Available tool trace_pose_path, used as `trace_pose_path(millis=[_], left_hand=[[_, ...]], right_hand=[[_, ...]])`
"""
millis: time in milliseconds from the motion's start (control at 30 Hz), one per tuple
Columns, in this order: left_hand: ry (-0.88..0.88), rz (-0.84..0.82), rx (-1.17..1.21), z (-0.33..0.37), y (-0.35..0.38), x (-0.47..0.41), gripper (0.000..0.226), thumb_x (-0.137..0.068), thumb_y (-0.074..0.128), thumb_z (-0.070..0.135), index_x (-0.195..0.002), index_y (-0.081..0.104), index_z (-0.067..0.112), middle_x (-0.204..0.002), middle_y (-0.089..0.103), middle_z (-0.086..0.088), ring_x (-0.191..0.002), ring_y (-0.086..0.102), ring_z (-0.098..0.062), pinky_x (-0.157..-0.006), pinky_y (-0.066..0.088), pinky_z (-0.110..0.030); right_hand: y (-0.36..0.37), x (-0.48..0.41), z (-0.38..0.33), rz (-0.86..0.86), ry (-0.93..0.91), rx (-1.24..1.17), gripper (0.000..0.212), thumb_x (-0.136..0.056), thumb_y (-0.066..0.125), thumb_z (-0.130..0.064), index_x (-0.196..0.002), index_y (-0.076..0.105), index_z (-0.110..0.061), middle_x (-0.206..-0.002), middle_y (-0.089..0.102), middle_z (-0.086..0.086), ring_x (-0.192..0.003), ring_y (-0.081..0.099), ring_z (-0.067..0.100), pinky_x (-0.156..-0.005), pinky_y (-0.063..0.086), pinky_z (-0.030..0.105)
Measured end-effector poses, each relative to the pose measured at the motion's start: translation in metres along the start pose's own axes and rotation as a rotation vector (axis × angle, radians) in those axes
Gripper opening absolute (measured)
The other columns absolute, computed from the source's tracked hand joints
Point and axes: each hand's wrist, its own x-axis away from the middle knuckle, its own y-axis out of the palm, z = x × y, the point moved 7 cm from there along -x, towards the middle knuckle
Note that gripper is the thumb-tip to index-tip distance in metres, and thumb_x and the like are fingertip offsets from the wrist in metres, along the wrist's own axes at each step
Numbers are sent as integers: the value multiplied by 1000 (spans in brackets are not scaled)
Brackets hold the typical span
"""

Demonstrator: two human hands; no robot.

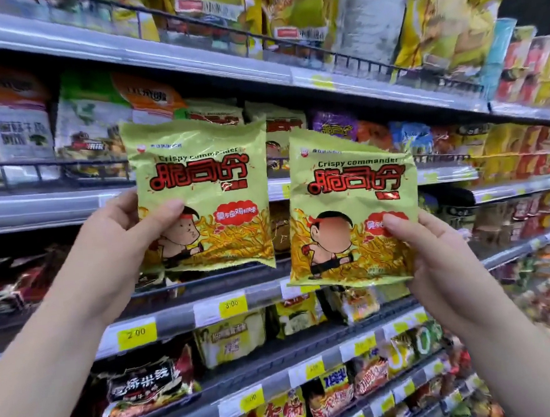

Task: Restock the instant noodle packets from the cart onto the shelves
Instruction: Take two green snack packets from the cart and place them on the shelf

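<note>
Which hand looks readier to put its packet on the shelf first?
Probably the left hand: its green packet is raised higher, right in front of the matching packets on the shelf. The right hand holds the other packet lower.

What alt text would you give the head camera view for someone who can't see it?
The left hand holds a yellow-green foil noodle packet and the right hand holds a second identical packet, both raised before grey metal store shelves crowded with colourful packets and yellow price tags.
</note>
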Motion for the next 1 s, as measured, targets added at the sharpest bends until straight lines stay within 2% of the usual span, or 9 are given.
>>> trace_pose_path(millis=[100, 267, 367, 567, 667, 767, 800, 900, 1000], left_hand=[[6, 62, -62, -5, 25, -8, 52, -69, 79, 42, -116, 68, 25, -101, 78, 8, -81, 71, -3, -69, 53, -21], [4, 169, -115, 5, 47, -25, 108, -38, 93, 67, -131, 62, 22, -123, 73, 4, -105, 70, -9, -96, 52, -37], [9, 205, -125, 14, 56, -34, 128, -45, 95, 61, -152, 42, 13, -145, 59, -2, -124, 62, -13, -115, 39, -44], [-29, 265, -169, 17, 57, -54, 116, -63, 93, 50, -155, 35, 10, -150, 53, -5, -123, 61, -13, -119, 33, -40], [-24, 265, -174, 17, 53, -69, 107, -74, 84, 40, -158, 25, 9, -144, 47, 7, -114, 59, -9, -117, 21, -32], [-33, 285, -208, 21, 44, -83, 127, -55, 92, 57, -156, 32, 10, -145, 55, -5, -130, 56, -22, -119, 31, -49], [-39, 298, -197, 21, 39, -87, 121, -55, 93, 57, -151, 38, 9, -142, 59, -8, -129, 58, -23, -117, 36, -49], [-66, 349, -199, 19, 28, -101, 52, -82, 82, 31, -123, 60, 8, -108, 76, -5, -99, 73, -16, -96, 55, -32], [-70, 343, -228, 20, 29, -112, 28, -88, 74, 20, -112, 67, 7, -89, 80, -4, -74, 76, -14, -66, 62, -27]], right_hand=[[-26, -36, 4, -71, -2, -23, 29, -81, 65, -20, -109, 74, -16, -105, 79, 4, -93, 75, 14, -75, 62, 29], [-49, -98, 11, -169, 40, -113, 24, -79, 65, -17, -102, 73, -13, -91, 80, 1, -80, 76, 11, -68, 62, 25], [-46, -129, 11, -245, 61, -118, 25, -79, 65, -19, -102, 73, -14, -91, 80, -1, -77, 76, 10, -61, 60, 23], [-23, -168, 23, -345, 93, -154, 27, -85, 65, -19, -110, 73, -14, -99, 80, 3, -81, 76, 12, -62, 60, 23], [-10, -183, 26, -347, 102, -183, 30, -82, 67, -20, -111, 72, -12, -98, 80, 5, -79, 77, 12, -61, 59, 23], [2, -203, 22, -340, 84, -181, 33, -80, 68, -20, -111, 72, -10, -93, 80, 4, -76, 77, 12, -61, 60, 23], [5, -210, 21, -340, 76, -169, 34, -79, 68, -20, -111, 71, -9, -91, 80, 4, -75, 76, 11, -61, 60, 23], [9, -229, 17, -331, 57, -133, 41, -76, 71, -20, -114, 70, -4, -93, 80, 6, -76, 77, 13, -64, 62, 25], [5, -247, 17, -320, 60, -105, 48, -75, 73, -21, -118, 69, 0, -104, 79, 12, -80, 77, 17, -73, 64, 29]])
